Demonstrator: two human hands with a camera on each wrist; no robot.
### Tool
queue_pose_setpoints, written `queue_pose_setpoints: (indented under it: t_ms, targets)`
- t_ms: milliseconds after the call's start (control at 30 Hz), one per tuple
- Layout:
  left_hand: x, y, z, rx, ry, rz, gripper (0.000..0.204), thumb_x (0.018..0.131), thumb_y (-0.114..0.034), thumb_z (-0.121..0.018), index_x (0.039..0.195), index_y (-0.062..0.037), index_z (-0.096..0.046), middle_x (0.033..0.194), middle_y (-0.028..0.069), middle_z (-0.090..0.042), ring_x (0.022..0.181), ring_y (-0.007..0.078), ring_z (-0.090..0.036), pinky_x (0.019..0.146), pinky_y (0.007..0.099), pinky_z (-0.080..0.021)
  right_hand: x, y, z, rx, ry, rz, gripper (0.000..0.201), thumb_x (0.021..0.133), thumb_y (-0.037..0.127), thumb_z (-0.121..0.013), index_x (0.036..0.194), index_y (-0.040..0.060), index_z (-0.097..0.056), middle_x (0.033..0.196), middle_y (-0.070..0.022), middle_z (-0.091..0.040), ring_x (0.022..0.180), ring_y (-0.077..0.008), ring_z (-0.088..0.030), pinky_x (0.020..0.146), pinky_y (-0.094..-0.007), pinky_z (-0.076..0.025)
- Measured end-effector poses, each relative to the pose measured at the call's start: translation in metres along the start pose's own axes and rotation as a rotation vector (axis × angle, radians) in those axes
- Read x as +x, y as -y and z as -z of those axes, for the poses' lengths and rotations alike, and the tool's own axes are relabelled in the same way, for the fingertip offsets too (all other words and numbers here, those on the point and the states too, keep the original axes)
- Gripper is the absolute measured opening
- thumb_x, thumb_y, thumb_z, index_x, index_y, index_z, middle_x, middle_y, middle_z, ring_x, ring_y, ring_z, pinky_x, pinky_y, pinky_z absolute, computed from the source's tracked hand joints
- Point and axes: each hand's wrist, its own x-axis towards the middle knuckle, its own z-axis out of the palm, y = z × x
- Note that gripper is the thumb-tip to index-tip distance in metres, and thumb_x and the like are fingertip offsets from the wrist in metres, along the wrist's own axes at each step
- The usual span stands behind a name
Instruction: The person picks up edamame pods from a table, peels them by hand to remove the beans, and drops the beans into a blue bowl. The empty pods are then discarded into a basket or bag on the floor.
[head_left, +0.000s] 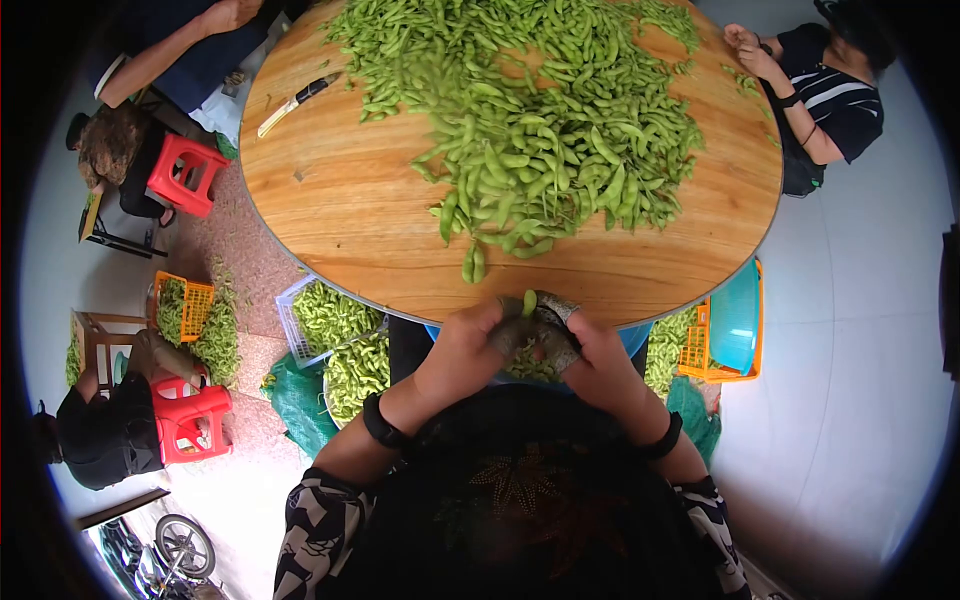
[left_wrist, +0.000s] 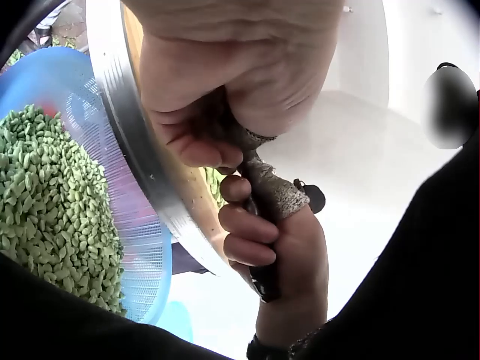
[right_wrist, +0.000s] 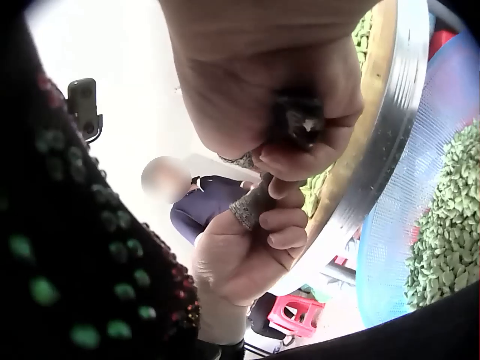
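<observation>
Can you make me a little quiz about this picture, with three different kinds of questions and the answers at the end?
1. Pick one: what is heaped on the round wooden table?
A) carrots
B) green pods
C) apples

2. True or false: the blue basket has lots of green beans in it.

3. Short answer: which of the person's hands grips a dark handle?

Key: 1. B; 2. true; 3. the right hand
</observation>
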Motion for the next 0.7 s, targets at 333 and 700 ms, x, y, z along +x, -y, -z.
queue_pose_setpoints:
  t_ms: [333,700]
  targets:
    - [0.002,0.007,0.003,0.126,0.041,-0.077,0.018,0.092,-0.006,-0.059,0.107,-0.0002,-0.064,0.087,0.0035,-0.066,0.079,0.0084,-0.057,0.070,0.0252,-0.048,-0.002,-0.004,0.006,0.249,0.120,-0.159,0.011,0.094,0.014,-0.052,0.100,0.0082,-0.059,0.059,0.0066,-0.046,0.046,-0.0018,-0.040,0.043,-0.0184,-0.030]
    - [0.001,0.007,-0.001,0.580,-0.055,-0.279,0.016,0.084,-0.003,-0.064,0.100,0.0012,-0.064,0.082,0.0132,-0.065,0.074,0.0214,-0.063,0.066,0.0313,-0.050,0.003,0.004,0.004,0.305,0.109,-0.298,0.016,0.092,0.011,-0.052,0.105,0.0059,-0.058,0.069,0.0013,-0.054,0.055,-0.0062,-0.047,0.050,-0.0217,-0.037]
